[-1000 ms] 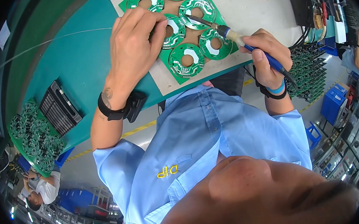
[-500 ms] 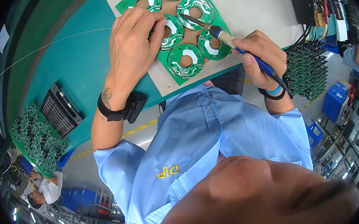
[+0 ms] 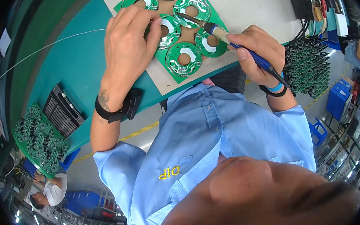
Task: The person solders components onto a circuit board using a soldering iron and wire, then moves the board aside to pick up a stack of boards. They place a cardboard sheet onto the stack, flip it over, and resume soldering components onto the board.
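Note:
My left hand point(image 3: 129, 44) is closed, its thumb and fingers pinching a thin solder wire point(image 3: 70, 35) that trails off to the left. Those fingertips hover over a green panel of round, ring-shaped circuit boards point(image 3: 175, 65) with white patches. My right hand point(image 3: 260, 54) grips a soldering iron point(image 3: 218, 31) with a blue handle, slanting down to the left. Its tip meets, or nearly meets, the left edge of the ring at the upper right of the panel. Whether the wire's end touches the tip is too small to tell.
Beneath the panel lies a pale sheet point(image 3: 244, 14) on a green mat point(image 3: 85, 56). Left stand a black slotted tray point(image 3: 62, 111) and a heap of circuit boards point(image 3: 41, 139). Right are stacked boards point(image 3: 309, 69) and hanging hand tools point(image 3: 319, 4). Another person point(image 3: 52, 192) works at lower left.
The panel, both hands and the iron's tip sit slightly farther left in the picture, as the view has shifted a little. The iron's tip stays near the same ring's edge.

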Demonstrator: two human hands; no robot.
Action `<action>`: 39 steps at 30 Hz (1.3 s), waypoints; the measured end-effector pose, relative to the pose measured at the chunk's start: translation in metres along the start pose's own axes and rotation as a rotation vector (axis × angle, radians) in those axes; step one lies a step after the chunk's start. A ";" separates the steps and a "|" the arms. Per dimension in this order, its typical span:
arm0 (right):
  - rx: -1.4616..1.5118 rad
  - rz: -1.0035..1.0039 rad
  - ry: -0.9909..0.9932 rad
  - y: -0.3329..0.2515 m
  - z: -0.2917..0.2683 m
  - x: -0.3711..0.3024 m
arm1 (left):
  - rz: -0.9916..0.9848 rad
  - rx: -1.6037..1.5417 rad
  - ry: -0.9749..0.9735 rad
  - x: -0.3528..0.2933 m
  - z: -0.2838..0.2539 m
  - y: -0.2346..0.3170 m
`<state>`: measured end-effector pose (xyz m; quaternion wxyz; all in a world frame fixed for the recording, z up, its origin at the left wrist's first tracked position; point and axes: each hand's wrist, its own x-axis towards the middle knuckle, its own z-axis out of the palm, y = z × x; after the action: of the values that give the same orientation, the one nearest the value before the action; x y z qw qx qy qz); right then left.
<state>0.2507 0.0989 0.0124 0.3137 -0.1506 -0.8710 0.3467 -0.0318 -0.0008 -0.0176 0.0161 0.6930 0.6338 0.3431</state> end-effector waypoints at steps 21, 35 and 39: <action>-0.025 -0.087 -0.038 0.002 -0.002 -0.001 | 0.081 0.056 -0.219 0.029 -0.014 -0.008; -0.043 -0.098 -0.002 0.003 0.006 -0.002 | 0.090 0.048 -0.204 0.030 -0.011 -0.006; -0.044 -0.096 0.010 0.002 0.007 -0.002 | 0.100 0.046 -0.185 0.031 -0.013 -0.005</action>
<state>0.2482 0.0958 0.0064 0.3310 -0.1173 -0.8831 0.3113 -0.0437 0.0229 0.0040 0.0417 0.7527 0.6020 0.2635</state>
